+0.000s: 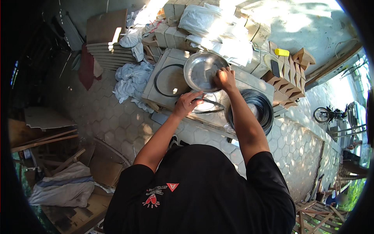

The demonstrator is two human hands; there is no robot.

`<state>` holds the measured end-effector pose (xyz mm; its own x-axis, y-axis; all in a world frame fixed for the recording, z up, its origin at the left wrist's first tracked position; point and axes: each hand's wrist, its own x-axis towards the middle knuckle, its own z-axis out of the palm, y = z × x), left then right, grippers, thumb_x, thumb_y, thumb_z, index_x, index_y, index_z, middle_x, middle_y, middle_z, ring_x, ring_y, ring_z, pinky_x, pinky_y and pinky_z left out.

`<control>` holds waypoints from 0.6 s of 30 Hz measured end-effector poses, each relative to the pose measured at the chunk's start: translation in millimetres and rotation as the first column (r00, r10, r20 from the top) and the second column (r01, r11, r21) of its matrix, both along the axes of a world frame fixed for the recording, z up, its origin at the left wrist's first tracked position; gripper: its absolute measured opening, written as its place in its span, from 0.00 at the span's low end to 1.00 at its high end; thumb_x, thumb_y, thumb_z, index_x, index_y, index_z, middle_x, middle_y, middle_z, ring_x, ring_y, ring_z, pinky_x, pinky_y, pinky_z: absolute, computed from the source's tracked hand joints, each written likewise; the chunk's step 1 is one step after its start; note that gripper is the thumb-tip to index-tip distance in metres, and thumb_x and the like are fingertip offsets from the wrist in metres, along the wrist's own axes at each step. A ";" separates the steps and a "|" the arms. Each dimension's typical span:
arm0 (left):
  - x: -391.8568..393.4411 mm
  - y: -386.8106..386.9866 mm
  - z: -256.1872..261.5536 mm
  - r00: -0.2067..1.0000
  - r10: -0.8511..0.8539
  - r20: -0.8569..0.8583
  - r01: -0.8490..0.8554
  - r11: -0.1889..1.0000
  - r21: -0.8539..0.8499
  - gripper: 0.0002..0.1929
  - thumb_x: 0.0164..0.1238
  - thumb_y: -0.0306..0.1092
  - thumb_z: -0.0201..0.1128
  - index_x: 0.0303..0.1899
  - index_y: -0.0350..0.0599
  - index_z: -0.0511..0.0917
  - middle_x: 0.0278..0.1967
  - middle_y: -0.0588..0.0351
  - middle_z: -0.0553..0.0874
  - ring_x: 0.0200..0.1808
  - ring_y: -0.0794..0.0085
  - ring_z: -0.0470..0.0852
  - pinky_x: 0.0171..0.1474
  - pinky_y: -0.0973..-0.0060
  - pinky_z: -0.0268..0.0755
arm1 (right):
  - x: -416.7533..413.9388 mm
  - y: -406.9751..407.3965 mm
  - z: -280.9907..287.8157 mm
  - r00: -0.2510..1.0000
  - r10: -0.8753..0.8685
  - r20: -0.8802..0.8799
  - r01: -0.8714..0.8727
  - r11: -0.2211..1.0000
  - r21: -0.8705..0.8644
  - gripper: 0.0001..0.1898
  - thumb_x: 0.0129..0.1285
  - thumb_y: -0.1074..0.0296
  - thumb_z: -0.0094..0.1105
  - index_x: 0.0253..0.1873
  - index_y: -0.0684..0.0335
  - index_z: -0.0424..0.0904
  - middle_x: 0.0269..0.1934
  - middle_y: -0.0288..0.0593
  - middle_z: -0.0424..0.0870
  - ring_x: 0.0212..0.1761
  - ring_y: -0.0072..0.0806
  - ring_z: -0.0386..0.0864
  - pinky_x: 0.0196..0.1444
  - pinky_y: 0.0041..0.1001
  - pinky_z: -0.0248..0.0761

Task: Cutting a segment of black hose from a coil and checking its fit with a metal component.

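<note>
A shiny metal bowl (198,70) is above the low table (178,57), its inside facing up. My right hand (225,79) grips its right rim, with fingers reaching over to the inside. My left hand (187,104) is at the bowl's near edge, index finger stretched toward the rim and thumb apart below it. A loop of thin black wire (214,103) lies beside the left fingers; whether they hold it cannot be made out. Under the loop is a bright, round, pale thing (206,106). A large coil of dark wire (264,108) lies by my right forearm.
Another black ring (155,80) lies on the table's left part. White plastic sacks (210,26) lie behind. Stacked angular brown pieces (287,74) carry a phone (275,68) and a yellow cylinder (281,52). Bundled pale sacks (133,79) sit left; a person (333,199) is far right.
</note>
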<state>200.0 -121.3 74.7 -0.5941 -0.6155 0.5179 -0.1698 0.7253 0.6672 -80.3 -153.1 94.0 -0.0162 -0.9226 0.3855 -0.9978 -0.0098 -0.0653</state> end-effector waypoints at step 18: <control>3.9 3.8 -6.1 0.998 0.013 -0.060 -0.005 0.990 0.143 0.12 0.73 0.39 0.73 0.50 0.44 0.91 0.27 0.54 0.81 0.28 0.68 0.79 0.34 0.70 0.71 | 44.6 142.8 42.1 0.547 0.005 0.837 0.056 0.997 -0.043 0.09 0.68 0.69 0.70 0.43 0.67 0.80 0.33 0.43 0.85 0.34 0.29 0.82 0.42 0.31 0.77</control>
